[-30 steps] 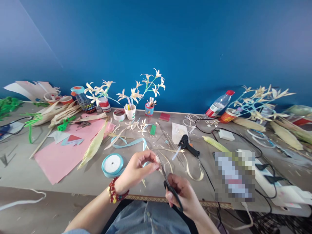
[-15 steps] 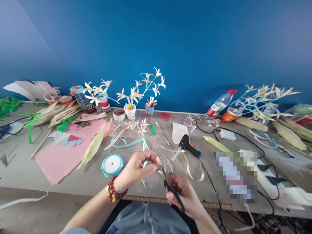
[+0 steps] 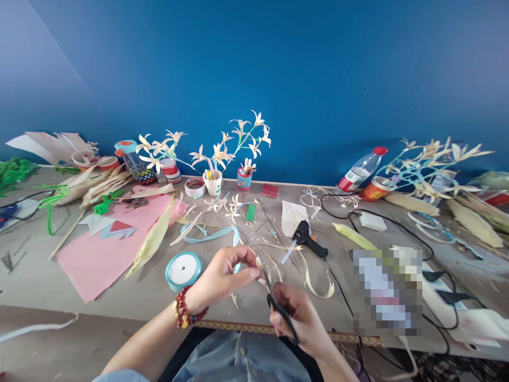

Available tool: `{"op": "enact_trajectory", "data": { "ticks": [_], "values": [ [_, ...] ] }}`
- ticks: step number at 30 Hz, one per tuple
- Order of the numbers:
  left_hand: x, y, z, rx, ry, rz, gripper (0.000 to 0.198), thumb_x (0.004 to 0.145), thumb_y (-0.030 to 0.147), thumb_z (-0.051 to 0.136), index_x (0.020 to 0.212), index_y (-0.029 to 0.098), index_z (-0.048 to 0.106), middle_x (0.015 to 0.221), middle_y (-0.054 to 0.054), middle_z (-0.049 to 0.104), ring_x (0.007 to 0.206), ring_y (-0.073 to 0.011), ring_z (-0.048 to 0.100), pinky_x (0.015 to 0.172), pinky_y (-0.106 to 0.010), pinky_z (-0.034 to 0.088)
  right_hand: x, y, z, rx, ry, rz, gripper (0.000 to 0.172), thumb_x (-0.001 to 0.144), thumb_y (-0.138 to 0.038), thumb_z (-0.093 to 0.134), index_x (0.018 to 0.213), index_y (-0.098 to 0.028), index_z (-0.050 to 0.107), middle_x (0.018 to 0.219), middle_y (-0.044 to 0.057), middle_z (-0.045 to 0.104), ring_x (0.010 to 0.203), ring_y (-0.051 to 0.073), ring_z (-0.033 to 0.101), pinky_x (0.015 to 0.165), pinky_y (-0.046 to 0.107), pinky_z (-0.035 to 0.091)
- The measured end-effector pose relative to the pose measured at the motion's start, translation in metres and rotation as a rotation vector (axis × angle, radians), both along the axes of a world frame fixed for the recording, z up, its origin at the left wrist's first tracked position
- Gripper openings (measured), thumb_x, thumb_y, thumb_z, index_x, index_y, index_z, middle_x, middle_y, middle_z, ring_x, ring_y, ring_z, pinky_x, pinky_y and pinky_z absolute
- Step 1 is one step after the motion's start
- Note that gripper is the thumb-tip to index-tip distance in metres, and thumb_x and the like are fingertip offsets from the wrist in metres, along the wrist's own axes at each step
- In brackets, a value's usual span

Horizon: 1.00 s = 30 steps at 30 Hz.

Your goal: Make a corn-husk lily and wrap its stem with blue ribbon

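Observation:
Between the thumb and fingers of my left hand (image 3: 230,273) is a small cream piece of corn husk (image 3: 259,262), mostly covered by the fingertips. My right hand (image 3: 300,318) grips black-handled scissors (image 3: 287,323) by the loops, with the blades pointing up and left beside the husk piece. Whether the blades touch it, I cannot tell. Left of my left hand lies a roll of light blue ribbon (image 3: 183,269). Curled husk strips (image 3: 318,286) lie on the table beyond my hands, near a black glue gun (image 3: 310,239).
Husk flowers (image 3: 220,154) stand in cups at the back. Pink paper (image 3: 95,260) and a pale husk (image 3: 153,236) lie left. On the right are a bottle (image 3: 360,170), a white power strip (image 3: 437,307), cables and a pixelated patch. The table's front edge runs below my hands.
Very little differs. The scissors and right hand have shifted slightly left, and my left hand keeps its pinch on the husk piece.

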State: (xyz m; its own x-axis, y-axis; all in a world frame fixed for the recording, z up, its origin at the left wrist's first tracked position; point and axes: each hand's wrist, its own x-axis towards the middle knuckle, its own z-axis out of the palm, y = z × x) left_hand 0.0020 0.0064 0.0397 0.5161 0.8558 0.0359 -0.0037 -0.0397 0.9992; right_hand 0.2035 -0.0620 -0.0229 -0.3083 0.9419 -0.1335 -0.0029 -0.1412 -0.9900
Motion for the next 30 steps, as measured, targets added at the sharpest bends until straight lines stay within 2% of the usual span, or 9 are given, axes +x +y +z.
{"op": "enact_trajectory", "data": {
  "ticks": [17, 21, 27, 30],
  "values": [
    [-0.001, 0.003, 0.001, -0.028, -0.061, -0.039, 0.025, 0.084, 0.038, 0.069, 0.081, 0.014, 0.064, 0.082, -0.006, 0.067, 0.078, -0.0165, 0.058, 0.076, -0.028, 0.045, -0.003, 0.001, 0.011, -0.021, 0.02, -0.005, 0.05, 0.067, -0.061, 0.077, 0.066, -0.022, 0.046, 0.05, -0.005, 0.05, 0.038, 0.009, 0.044, 0.039, 0.021, 0.032],
    [-0.002, 0.004, 0.002, -0.036, -0.064, -0.055, 0.027, 0.084, 0.041, 0.068, 0.081, 0.014, 0.063, 0.082, -0.007, 0.067, 0.078, -0.017, 0.06, 0.076, -0.029, 0.046, -0.001, 0.001, 0.005, -0.005, -0.002, -0.01, 0.048, 0.068, -0.059, 0.077, 0.065, -0.022, 0.045, 0.051, -0.005, 0.05, 0.038, 0.009, 0.046, 0.038, 0.022, 0.033],
    [-0.004, 0.007, 0.006, -0.036, -0.045, -0.094, 0.023, 0.084, 0.037, 0.068, 0.081, 0.015, 0.064, 0.086, -0.009, 0.07, 0.082, -0.0183, 0.062, 0.079, -0.03, 0.047, 0.002, 0.002, -0.009, 0.004, -0.028, -0.029, 0.052, 0.072, -0.063, 0.072, 0.064, -0.023, 0.039, 0.048, -0.009, 0.042, 0.033, 0.006, 0.039, 0.034, 0.019, 0.027],
    [-0.004, 0.008, 0.008, -0.064, -0.07, -0.131, 0.022, 0.086, 0.036, 0.066, 0.079, 0.014, 0.065, 0.088, -0.009, 0.071, 0.084, -0.0185, 0.063, 0.079, -0.029, 0.046, 0.005, 0.006, -0.006, 0.021, 0.015, -0.076, 0.051, 0.073, -0.063, 0.072, 0.064, -0.021, 0.043, 0.049, -0.007, 0.046, 0.037, 0.007, 0.043, 0.038, 0.021, 0.033]
  ]
}}
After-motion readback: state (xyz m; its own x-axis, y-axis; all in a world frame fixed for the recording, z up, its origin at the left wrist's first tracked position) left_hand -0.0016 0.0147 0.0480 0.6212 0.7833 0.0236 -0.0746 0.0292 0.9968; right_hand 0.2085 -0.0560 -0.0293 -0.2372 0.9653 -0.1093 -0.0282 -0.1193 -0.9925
